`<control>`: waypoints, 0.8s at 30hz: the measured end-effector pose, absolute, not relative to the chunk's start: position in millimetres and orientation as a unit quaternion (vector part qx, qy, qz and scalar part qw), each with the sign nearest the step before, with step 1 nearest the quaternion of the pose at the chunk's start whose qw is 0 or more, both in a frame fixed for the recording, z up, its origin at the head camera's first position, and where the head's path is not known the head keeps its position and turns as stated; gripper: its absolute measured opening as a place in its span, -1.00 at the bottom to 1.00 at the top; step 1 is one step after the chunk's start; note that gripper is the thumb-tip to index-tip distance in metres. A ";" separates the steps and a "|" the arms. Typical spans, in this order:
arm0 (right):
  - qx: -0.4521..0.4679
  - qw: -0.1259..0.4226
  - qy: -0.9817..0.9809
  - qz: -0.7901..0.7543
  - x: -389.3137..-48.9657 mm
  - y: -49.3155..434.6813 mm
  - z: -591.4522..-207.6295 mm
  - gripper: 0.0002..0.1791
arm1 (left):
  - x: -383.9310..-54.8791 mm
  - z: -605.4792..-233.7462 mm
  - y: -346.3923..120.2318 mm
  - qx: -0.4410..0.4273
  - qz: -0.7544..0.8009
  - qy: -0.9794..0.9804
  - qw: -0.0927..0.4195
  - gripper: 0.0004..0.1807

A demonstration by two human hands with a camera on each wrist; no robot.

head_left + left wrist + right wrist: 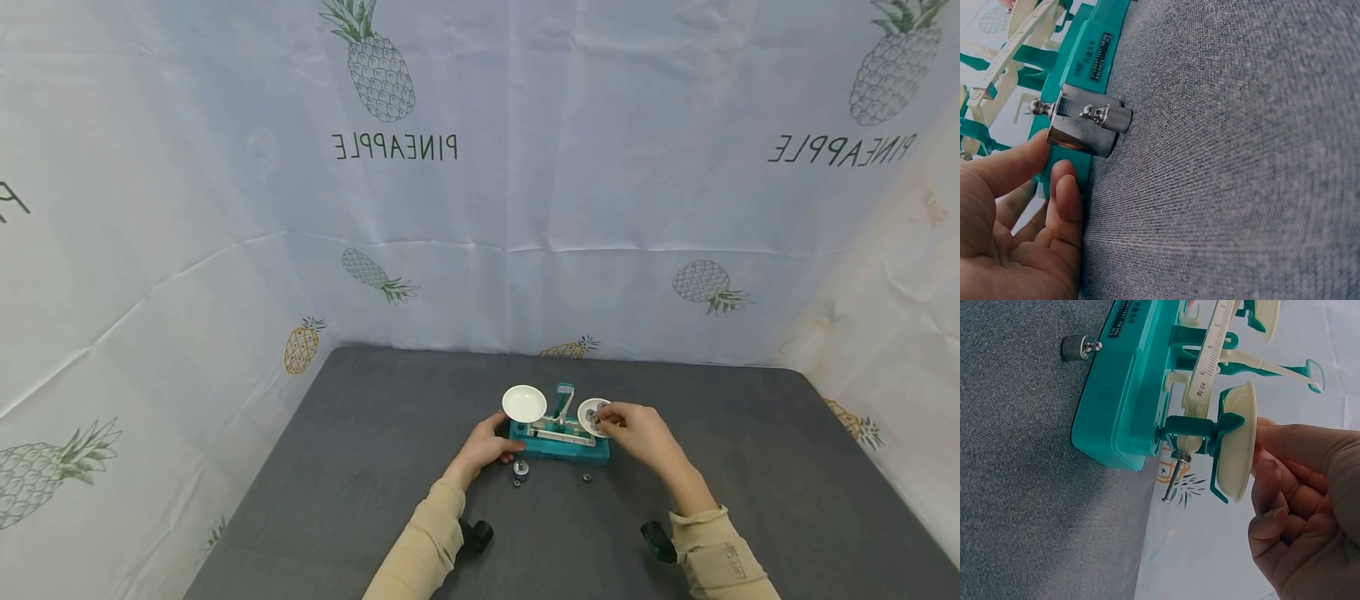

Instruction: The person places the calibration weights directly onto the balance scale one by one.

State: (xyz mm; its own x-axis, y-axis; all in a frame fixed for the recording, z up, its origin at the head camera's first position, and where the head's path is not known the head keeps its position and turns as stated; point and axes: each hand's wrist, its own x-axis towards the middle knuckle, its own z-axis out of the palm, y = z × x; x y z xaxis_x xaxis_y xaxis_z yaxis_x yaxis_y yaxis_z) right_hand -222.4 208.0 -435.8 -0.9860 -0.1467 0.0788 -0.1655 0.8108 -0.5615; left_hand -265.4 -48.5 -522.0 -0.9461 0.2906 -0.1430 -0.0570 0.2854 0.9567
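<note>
A green and cream balance scale (pixel 562 446) stands on the dark table. My left hand (pixel 482 447) grips the left end of its base. My right hand (pixel 637 429) reaches over the right pan (pixel 1238 440), thumb and fingers bent at its rim. Small metal weights (pixel 592 415) lie in this pan. The pan's rim hides my right fingertips in the right wrist view, so a weight between them cannot be made out. Nothing lies in the left pan (pixel 524 403). Close to my left thumb, a large metal weight (pixel 1082 119) stands before the base, a smaller weight (pixel 1113 117) beside it.
Another small weight (pixel 1075 347) stands on the table before the scale's right half. The grey tabletop (pixel 360 467) runs back to a pineapple-printed curtain (pixel 480 292). Black devices (pixel 477 536) are at both wrists.
</note>
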 end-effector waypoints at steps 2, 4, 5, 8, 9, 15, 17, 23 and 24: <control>0.083 0.020 -0.951 0.296 -221.9 208.8 -435.5 -0.81 | -265.2 -522.1 -48.2 0.072 0.593 0.789 0.147 -0.28; 0.085 0.025 -0.951 0.296 -221.1 209.3 -434.3 -0.81 | -265.2 -522.5 -48.0 0.073 0.593 0.788 0.146 -0.27; 0.087 0.028 -0.951 0.295 -220.5 209.4 -433.5 -0.80 | -265.3 -522.5 -48.0 0.072 0.594 0.788 0.147 -0.27; 0.091 0.034 -0.950 0.296 -218.8 209.8 -431.5 -0.80 | -264.7 -522.1 -48.5 0.073 0.598 0.785 0.149 -0.26; 0.093 0.036 -0.950 0.297 -218.0 209.4 -430.7 -0.80 | -264.4 -521.9 -48.8 0.074 0.598 0.784 0.150 -0.25; 0.097 0.046 -0.947 0.303 -211.0 207.5 -427.5 -0.84 | -261.3 -518.8 -51.2 0.103 0.599 0.782 0.138 -0.26; 0.100 0.053 -0.946 0.304 -208.2 206.8 -427.1 -0.87 | -260.9 -518.5 -50.9 0.101 0.598 0.783 0.140 -0.26; 0.123 0.059 -0.936 0.323 -199.7 204.3 -428.4 -0.87 | -263.1 -520.2 -47.9 0.072 0.594 0.787 0.150 -0.27; 0.131 0.056 -0.934 0.328 -198.4 204.1 -428.8 -0.87 | -263.3 -520.5 -47.8 0.072 0.595 0.787 0.150 -0.27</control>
